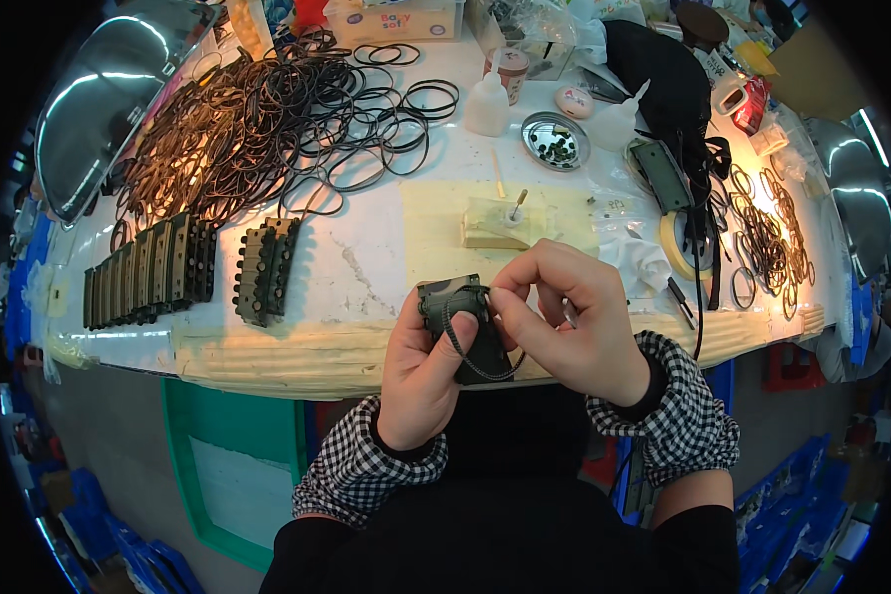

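Note:
My left hand (418,374) grips a small dark green plastic device (449,294) at the front edge of the table, its thumb pressed on the face. A thin dark cord (517,369) hangs in a loop from the device's upper end and passes under that thumb. At the upper right corner of the device, my right hand (576,322) pinches the cord between thumb and forefinger; the exact spot is partly hidden by the fingertips. Similar green devices (153,272) stand in a row at the left, with a shorter stack (265,270) beside them.
Behind the devices lies a tangled heap of dark cords (257,129); more cords (762,243) lie at the right. Ahead are a yellowish block (485,226) with a peg, a white squeeze bottle (487,104), a round dish (531,148) of small green parts and a tape roll (673,246).

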### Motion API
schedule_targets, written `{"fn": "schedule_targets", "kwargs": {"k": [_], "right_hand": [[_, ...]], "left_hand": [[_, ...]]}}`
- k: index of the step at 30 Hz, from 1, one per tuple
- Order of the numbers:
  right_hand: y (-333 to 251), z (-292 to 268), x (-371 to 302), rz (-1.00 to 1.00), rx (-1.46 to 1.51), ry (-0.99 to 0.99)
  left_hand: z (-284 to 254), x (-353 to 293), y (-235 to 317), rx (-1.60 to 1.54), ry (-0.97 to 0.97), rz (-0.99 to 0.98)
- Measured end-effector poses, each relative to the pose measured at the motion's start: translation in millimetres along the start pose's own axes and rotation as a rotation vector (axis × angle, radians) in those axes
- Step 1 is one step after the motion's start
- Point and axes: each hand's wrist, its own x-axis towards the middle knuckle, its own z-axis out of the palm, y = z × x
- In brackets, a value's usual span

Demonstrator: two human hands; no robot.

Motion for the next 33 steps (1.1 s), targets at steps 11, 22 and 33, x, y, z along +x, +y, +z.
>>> {"fn": "schedule_targets", "kwargs": {"k": [11,22,33], "right_hand": [[-2,0,4,0.279,0.373,-0.079],[-4,3,1,0.265,0.106,-0.081],[5,-10,5,0.125,0.066,-0.19]], "left_hand": [[-6,4,10,0.066,-0.054,-0.055],[-10,4,9,0.123,-0.027,-0.064],[-16,10,17,0.276,-0.175,-0.108]]}}
